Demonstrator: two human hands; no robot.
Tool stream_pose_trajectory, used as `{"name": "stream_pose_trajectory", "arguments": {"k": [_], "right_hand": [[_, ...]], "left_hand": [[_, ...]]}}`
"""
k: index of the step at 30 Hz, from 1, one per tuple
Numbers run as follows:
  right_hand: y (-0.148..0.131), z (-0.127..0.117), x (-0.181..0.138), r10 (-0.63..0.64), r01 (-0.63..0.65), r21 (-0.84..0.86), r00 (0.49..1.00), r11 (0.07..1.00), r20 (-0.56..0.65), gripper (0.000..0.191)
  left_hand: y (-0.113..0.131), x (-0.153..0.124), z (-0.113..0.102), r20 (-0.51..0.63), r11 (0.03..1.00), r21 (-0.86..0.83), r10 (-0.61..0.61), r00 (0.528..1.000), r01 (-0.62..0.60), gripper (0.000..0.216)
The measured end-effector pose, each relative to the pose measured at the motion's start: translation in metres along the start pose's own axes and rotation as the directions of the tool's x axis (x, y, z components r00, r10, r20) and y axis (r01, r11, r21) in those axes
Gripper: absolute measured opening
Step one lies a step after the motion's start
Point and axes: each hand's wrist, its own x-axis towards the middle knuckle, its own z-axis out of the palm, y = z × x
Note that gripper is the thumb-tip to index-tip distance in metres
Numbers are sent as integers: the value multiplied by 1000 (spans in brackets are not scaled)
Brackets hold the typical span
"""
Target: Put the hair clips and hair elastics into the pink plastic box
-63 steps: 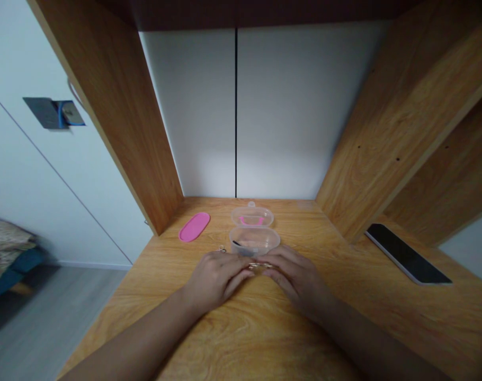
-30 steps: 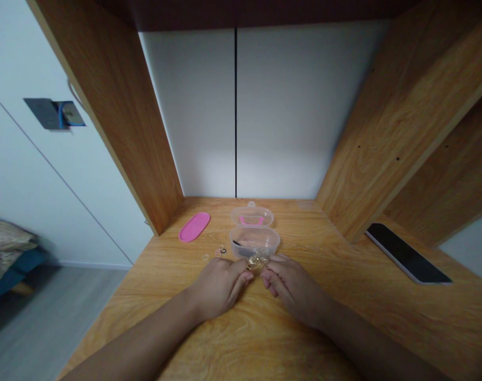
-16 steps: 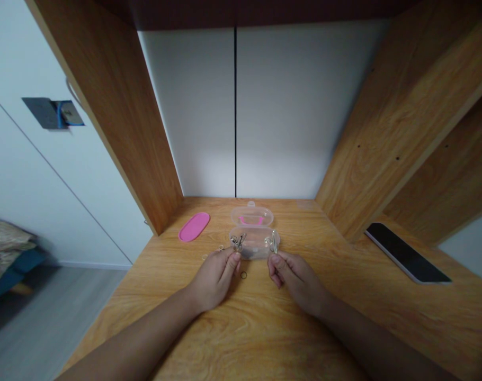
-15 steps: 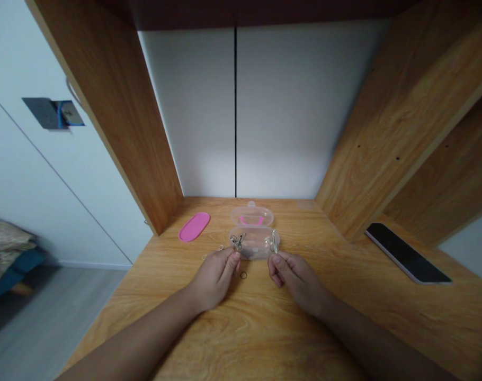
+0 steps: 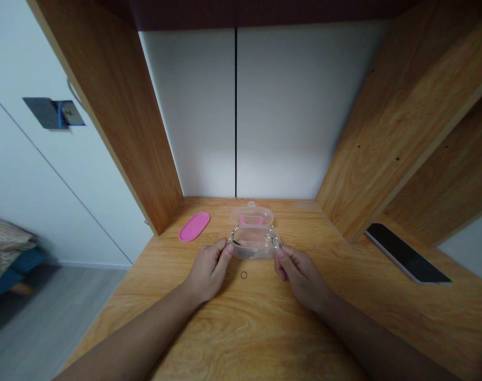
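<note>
The left hand [image 5: 209,269] pinches one shiny piece [image 5: 233,233] and the right hand [image 5: 301,272] pinches another piece [image 5: 275,238], both at the clear box [image 5: 255,254], just below the middle of the frame. A small ring [image 5: 243,272] lies below the box.

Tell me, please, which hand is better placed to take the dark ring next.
Probably the left hand: it is nearer the dark ring than the right hand. Both hold metal pieces, though.

Dim, soft light, with edges visibly stretched.
</note>
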Motion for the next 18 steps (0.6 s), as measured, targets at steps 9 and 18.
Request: {"name": "stream_pose_trajectory", "arguments": {"k": [9,18], "right_hand": [[-6,-12,1,-58,31,-157,984,987,-169,40],[-12,-11,-1,-202,161,-221,963,962,-178,35]], "left_hand": [[0,2,-3,-66,995,104,7,998,0,39],[4,0,-4,-41,964,220,164,986,-151,30]]}}
